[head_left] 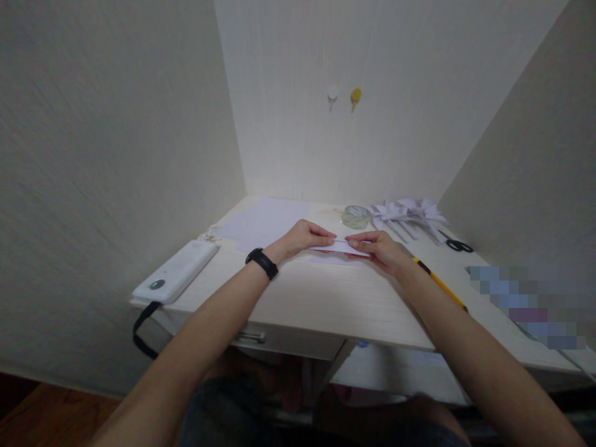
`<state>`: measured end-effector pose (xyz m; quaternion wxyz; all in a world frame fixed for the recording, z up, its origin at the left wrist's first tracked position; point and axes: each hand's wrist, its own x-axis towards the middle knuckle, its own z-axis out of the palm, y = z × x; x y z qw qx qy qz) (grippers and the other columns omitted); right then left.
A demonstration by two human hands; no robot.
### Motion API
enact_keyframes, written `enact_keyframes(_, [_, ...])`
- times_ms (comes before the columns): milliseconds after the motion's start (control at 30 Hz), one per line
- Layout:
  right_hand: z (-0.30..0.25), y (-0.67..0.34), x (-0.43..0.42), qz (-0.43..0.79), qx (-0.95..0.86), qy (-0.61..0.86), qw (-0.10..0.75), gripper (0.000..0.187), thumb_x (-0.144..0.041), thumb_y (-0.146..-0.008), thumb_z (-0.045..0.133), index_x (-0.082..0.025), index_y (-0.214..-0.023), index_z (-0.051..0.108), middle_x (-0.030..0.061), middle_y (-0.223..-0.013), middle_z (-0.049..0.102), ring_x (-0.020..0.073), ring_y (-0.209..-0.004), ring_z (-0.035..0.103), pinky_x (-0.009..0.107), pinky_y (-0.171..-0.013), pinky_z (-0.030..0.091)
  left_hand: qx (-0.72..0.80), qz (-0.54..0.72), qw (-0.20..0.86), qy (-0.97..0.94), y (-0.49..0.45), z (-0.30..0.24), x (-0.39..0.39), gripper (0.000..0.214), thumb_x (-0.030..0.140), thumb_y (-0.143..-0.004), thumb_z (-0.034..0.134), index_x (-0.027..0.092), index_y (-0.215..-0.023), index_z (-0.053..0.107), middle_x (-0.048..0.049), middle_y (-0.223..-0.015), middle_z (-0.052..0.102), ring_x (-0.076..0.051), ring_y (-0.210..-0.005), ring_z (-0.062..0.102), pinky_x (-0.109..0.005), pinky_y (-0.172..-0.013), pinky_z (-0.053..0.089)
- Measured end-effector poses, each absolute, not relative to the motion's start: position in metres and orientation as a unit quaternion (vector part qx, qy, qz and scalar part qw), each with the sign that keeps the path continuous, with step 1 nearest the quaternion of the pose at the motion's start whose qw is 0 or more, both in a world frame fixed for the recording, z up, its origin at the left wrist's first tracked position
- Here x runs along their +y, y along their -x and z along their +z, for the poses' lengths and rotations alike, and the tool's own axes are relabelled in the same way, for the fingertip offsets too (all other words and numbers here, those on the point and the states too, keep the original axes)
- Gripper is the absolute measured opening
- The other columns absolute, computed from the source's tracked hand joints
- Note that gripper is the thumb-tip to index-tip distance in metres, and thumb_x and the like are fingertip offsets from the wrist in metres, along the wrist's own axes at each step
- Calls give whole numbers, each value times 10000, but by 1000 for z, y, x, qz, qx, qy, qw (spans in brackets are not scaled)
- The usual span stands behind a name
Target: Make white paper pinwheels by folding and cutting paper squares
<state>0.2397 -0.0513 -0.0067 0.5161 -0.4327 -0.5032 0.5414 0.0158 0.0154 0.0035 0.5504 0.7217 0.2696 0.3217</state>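
Both of my hands pinch one narrow folded strip of white paper (pixel 342 246) just above the desk. My left hand (pixel 305 238) grips its left end with the thumb on top; a black watch is on that wrist. At the right end, my right hand (pixel 379 248) holds it between thumb and fingers, the thumbs pointing toward each other. Some fingers are hidden behind the paper. More white paper (pixel 270 220) lies flat on the desk beyond my left hand. A roll of clear tape (pixel 356 217) rests just behind my right hand.
Folded white paper shapes (pixel 410 214) are heaped at the back right, near black-handled scissors (pixel 459 245). A yellow utility knife (pixel 440 284) lies beside my right forearm. On the left edge of the desk (pixel 298 304) sits a white device (pixel 177 271) with a black strap. Walls enclose the desk.
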Motion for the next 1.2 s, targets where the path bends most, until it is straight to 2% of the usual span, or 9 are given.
enact_keyframes(100, [-7, -238, -52, 541, -501, 431, 520, 339, -309, -509, 918, -159, -784, 788, 67, -854, 750, 182, -772, 681, 332, -728, 617, 274, 332, 545, -719, -17, 2, 15, 329, 314, -660, 834, 116, -916, 773, -116, -900, 756, -140, -743, 666, -280, -747, 527])
enact_keyframes(267, [-7, -238, -51, 546, -499, 430, 517, 376, -283, -521, 917, -158, -850, 785, 58, -869, 743, 161, -749, 684, 309, -727, 617, 282, 338, 524, -729, -18, 2, 15, 277, 233, -664, 827, 119, -910, 770, -94, -848, 753, -122, -701, 650, -264, -721, 520])
enact_keyframes(600, [-13, -234, -50, 516, -505, 458, 518, 386, -321, -483, 932, -125, -780, 783, 69, -769, 743, 155, -638, 687, 292, -656, 623, 292, 322, 452, -779, -19, 3, 12, 233, 204, -717, 781, 114, -932, 770, -82, -824, 754, -123, -685, 661, -215, -645, 501])
enact_keyframes(800, [-10, -235, -50, 507, -511, 462, 518, 411, -319, -447, 939, -124, -773, 782, 75, -778, 747, 158, -641, 682, 312, -673, 621, 300, 288, 539, -733, -22, 9, 7, 183, 135, -756, 756, 87, -932, 751, -73, -729, 739, -124, -597, 680, -243, -625, 558])
enact_keyframes(967, [-10, -238, -50, 517, -519, 464, 498, 410, -313, -463, 936, -119, -789, 780, 87, -788, 747, 173, -661, 686, 316, -660, 620, 298, 282, 543, -733, -23, 9, 7, 114, 112, -792, 724, 86, -901, 748, -59, -683, 728, -116, -565, 678, -221, -596, 561])
enact_keyframes(1200, [-9, -243, -47, 523, -534, 454, 485, 409, -363, -529, 915, -118, -829, 782, 91, -824, 747, 144, -600, 674, 290, -621, 625, 287, 274, 552, -733, -21, 7, 11, 190, 217, -829, 715, 91, -969, 744, -86, -743, 739, -133, -573, 691, -242, -579, 580])
